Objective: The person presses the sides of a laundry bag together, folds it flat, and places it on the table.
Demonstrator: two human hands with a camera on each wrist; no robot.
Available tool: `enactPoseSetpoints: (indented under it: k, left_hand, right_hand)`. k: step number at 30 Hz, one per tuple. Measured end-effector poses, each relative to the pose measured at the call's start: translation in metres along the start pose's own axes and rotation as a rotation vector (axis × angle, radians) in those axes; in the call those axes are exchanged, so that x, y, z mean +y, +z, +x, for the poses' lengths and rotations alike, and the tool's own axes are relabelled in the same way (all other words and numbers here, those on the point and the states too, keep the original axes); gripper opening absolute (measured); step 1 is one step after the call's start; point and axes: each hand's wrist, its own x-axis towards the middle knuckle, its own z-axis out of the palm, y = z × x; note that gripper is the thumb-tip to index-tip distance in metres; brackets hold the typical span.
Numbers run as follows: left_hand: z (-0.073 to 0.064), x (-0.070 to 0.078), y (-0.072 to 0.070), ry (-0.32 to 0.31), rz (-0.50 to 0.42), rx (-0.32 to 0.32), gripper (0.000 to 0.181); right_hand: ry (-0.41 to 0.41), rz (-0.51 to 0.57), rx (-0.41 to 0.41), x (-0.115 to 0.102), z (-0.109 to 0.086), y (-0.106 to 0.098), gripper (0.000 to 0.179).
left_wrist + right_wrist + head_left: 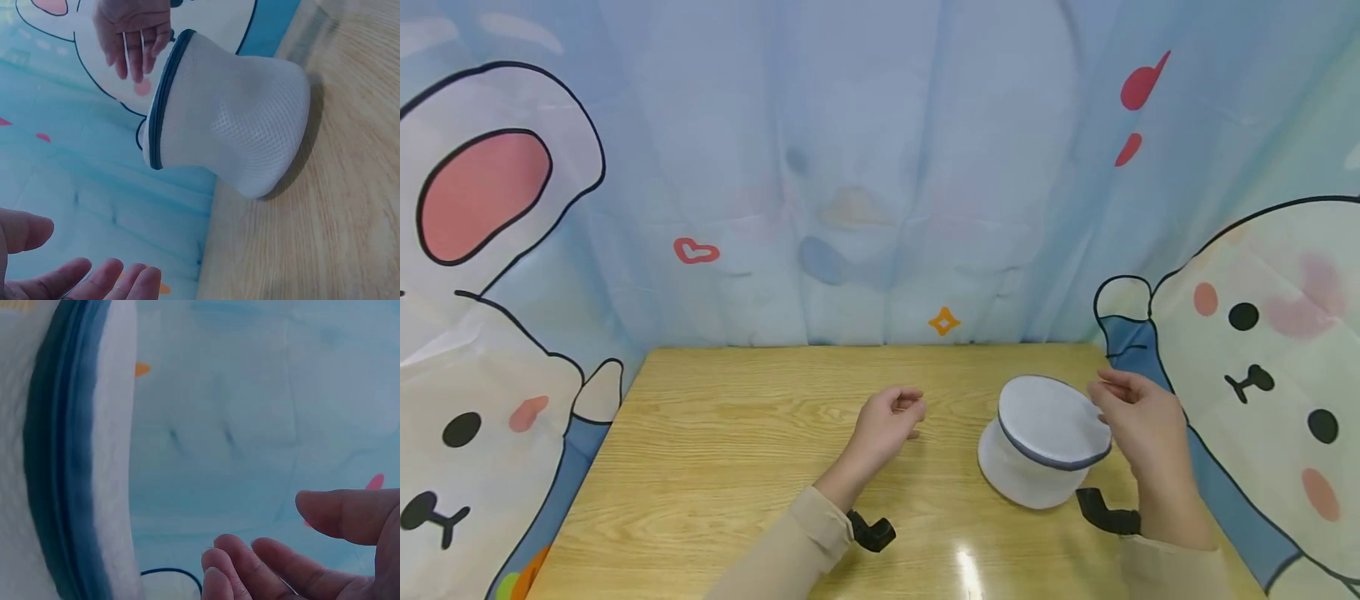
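A white mesh laundry bag (1051, 421) with a dark blue zipped rim stands on the right part of the table. Its round lid tilts toward the front, and in the left wrist view the bag's mesh side (256, 119) narrows below the rim. Just off the lid's right edge is my right hand (1146, 429); its thumb and fingers (269, 565) are apart with nothing between them. My left hand (889, 422) hovers over the table to the left of the bag, fingers loosely bent and holding nothing. Neither hand visibly touches the bag.
The wooden table (722, 450) has a light grain. Behind it hangs a blue curtain (865, 167) printed with cartoon animals. A black curved band end (872, 532) sticks out at my left wrist, and a similar black piece (1107, 515) at my right.
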Motion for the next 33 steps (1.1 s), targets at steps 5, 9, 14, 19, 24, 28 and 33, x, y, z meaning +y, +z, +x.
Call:
enactPoseSetpoints:
  k: [5, 9, 14, 19, 24, 28, 33]
  left_hand:
    - [0.013, 0.005, 0.007, 0.002, 0.012, -0.023, 0.035]
    - [0.02, 0.01, 0.017, 0.001, 0.044, -0.044, 0.037]
    - [0.028, 0.016, 0.035, -0.006, 0.101, -0.061, 0.038]
    - [0.039, 0.02, 0.056, -0.037, 0.092, -0.069, 0.037]
    - [0.046, 0.02, 0.076, -0.093, 0.077, -0.075, 0.04]
    - [0.049, 0.02, 0.089, -0.12, 0.064, -0.083, 0.044]
    - [0.053, 0.018, 0.102, -0.146, 0.042, -0.077, 0.048]
  right_hand:
    - [-0.019, -0.088, -0.058, 0.006, 0.017, -0.004, 0.065]
    - [-0.019, -0.155, -0.122, 0.009, 0.028, -0.001, 0.07]
    - [-0.019, -0.197, -0.233, 0.019, 0.041, 0.002, 0.078]
    - [-0.065, -0.236, -0.315, 0.032, 0.051, 0.006, 0.081]
    - [-0.087, -0.267, -0.359, 0.039, 0.057, 0.011, 0.083]
    - [-0.051, -0.24, -0.376, 0.042, 0.06, 0.012, 0.082]
    - [-0.054, -0.196, -0.383, 0.045, 0.063, 0.012, 0.077]
